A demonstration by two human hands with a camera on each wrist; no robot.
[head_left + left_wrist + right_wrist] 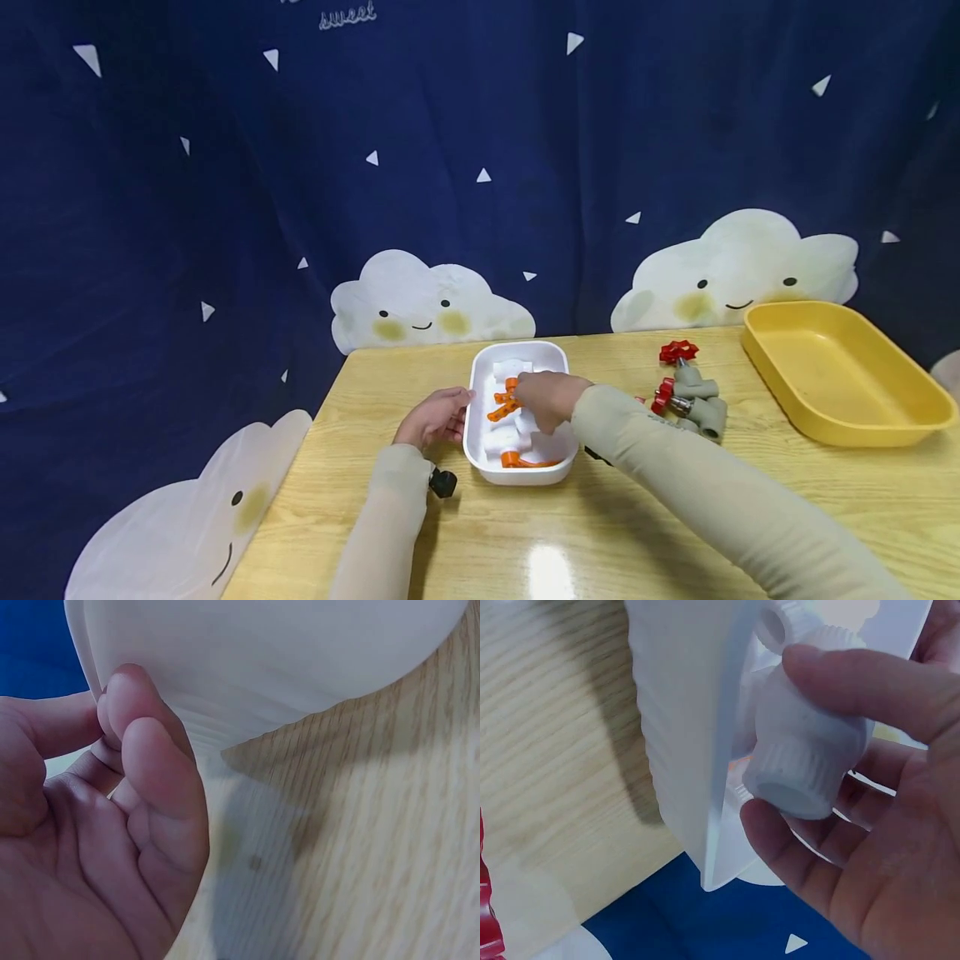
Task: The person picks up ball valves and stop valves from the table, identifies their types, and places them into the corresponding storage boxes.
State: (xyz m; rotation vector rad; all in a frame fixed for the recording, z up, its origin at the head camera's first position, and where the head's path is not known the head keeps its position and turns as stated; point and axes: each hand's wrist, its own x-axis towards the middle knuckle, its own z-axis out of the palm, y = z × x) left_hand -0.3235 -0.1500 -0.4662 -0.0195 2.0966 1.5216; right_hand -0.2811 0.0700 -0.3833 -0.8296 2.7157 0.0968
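We saw the left hand [435, 417] pinching the side rim of a white, round-cornered plastic tray [525, 477], the thumb at the rim and the fingers bent against the ribbed outer wall. The tray sat on a pale wood-grained table [480, 542]. We saw the right hand [553, 396] reaching over the opposite side, its thumb and fingers closed around a white plastic pipe fitting with ribbed ends [802, 742]. That fitting was within the tray's outline; whether it touched the tray floor, we could not tell. Beside it in the tray we made out other white plastic fittings [504, 442], a branched orange plastic handle [504, 408] near the right fingertips, and a long orange lever [540, 463] at the near end. To the right of the tray, partly behind the beige sleeve [667, 458], we saw grey plastic pipe valves with red wheel handles [705, 414]. Farther right lay a yellow rectangular plastic tray [847, 367]. Behind the table hung a navy curtain with white triangles and smiling clouds [450, 100].
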